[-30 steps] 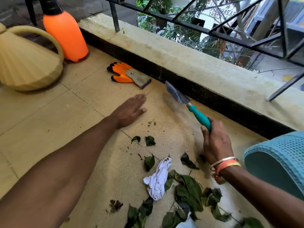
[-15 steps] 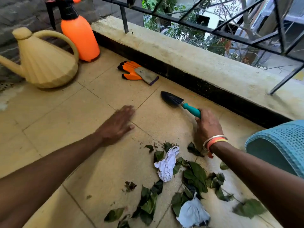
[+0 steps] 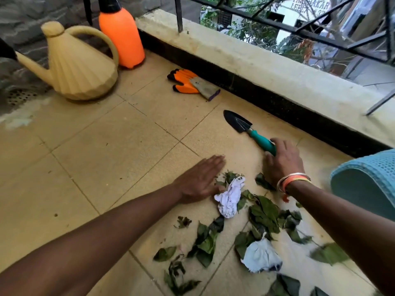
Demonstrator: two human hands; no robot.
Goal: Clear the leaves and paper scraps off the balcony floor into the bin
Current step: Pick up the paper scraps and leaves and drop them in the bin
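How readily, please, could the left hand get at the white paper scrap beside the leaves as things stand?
Probably yes. The left hand lies flat and empty on the floor, its thumb side right against the white paper scrap; nothing sits between them. The right hand grips the trowel, clear of it.

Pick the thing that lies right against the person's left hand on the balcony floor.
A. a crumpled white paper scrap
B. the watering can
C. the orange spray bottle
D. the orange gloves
A: the left hand lies flat on the tiles with straight fingers, and the crumpled white paper scrap sits right at its thumb side among the leaves.
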